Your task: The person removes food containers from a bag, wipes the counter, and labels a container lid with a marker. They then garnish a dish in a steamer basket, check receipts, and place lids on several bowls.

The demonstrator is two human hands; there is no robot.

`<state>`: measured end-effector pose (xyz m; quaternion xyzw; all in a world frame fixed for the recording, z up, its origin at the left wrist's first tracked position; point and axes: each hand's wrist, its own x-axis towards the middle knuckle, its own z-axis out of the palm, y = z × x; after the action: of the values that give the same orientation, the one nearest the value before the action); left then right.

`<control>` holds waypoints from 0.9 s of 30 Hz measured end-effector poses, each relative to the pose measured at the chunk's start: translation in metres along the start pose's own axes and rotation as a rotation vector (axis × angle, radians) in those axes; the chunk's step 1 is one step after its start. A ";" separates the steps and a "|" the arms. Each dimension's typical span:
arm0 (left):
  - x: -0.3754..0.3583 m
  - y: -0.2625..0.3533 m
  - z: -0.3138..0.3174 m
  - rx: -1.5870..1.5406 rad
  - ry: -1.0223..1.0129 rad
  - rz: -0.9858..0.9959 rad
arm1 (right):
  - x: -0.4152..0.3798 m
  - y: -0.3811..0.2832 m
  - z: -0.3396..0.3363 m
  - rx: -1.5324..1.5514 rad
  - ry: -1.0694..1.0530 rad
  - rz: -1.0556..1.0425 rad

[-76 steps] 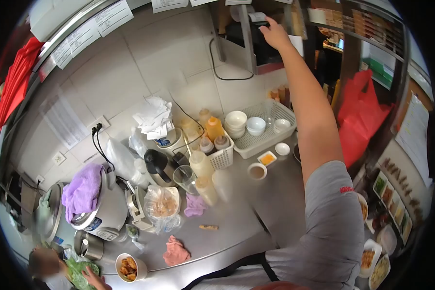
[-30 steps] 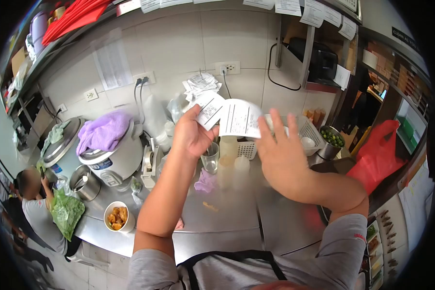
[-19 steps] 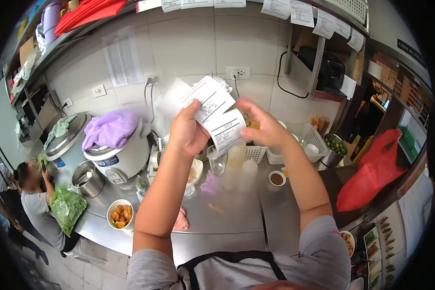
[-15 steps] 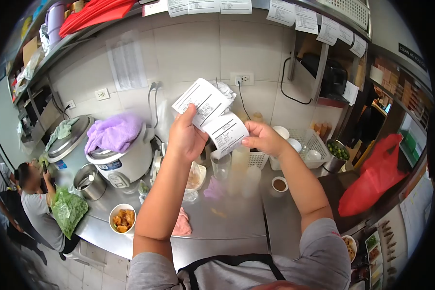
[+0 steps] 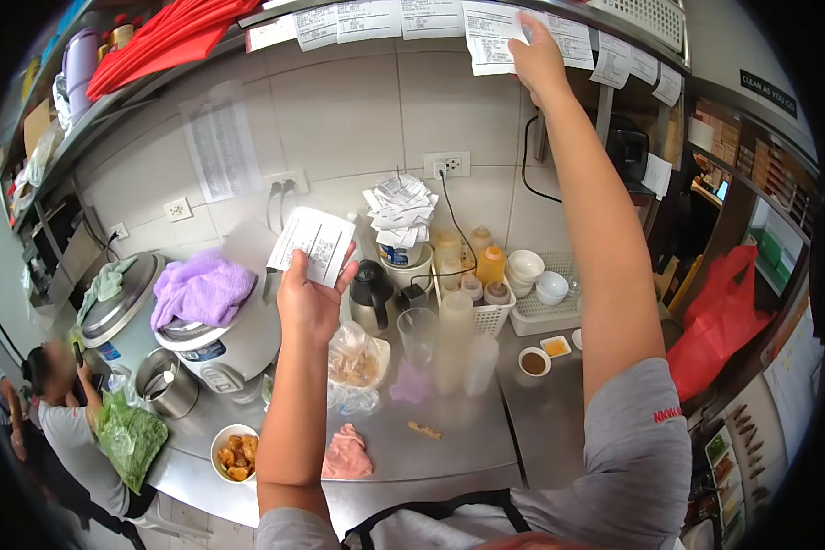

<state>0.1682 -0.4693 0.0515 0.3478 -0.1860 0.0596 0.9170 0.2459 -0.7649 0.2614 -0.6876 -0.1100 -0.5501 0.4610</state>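
Note:
My left hand (image 5: 310, 307) holds a printed paper receipt (image 5: 313, 240) between thumb and fingers, above the counter. Raised to the shelf edge, my right hand (image 5: 541, 64) grips another receipt (image 5: 491, 41). That slip overlaps the row of order slips (image 5: 368, 20) hanging along the edge. Between and below my hands, a thick stack of used slips (image 5: 401, 209) is stuck on a spike over a white tub (image 5: 403, 261). A black-topped jug (image 5: 370, 289) stands just right of my left hand.
Two large rice cookers stand at left, one under a purple towel (image 5: 206, 286). A bowl of fried pieces (image 5: 236, 454), a pink cloth (image 5: 346, 454), clear cups (image 5: 418, 335) and a sauce bowl (image 5: 533, 362) sit on the steel counter. A seated person (image 5: 73, 431) is at far left.
My right hand has moved up from beside my left hand to the shelf edge with one receipt. My left hand has dropped slightly leftward, still holding the other.

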 end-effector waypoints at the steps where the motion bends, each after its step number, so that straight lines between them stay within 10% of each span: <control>1: 0.000 -0.001 -0.004 0.013 0.009 -0.014 | 0.003 0.002 0.002 -0.009 -0.050 0.011; 19: -0.023 0.015 -0.051 0.149 0.069 -0.012 | -0.001 -0.061 0.017 -0.108 -0.095 0.131; 22: -0.031 0.018 -0.054 0.200 0.055 -0.011 | 0.038 -0.019 0.037 -0.390 0.144 -0.198; 27: -0.059 0.031 -0.076 0.374 0.054 -0.001 | -0.034 -0.085 0.013 -0.690 0.015 0.119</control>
<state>0.1294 -0.3951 -0.0041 0.5104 -0.1469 0.1021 0.8411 0.1854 -0.6963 0.2760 -0.8040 0.1262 -0.5321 0.2335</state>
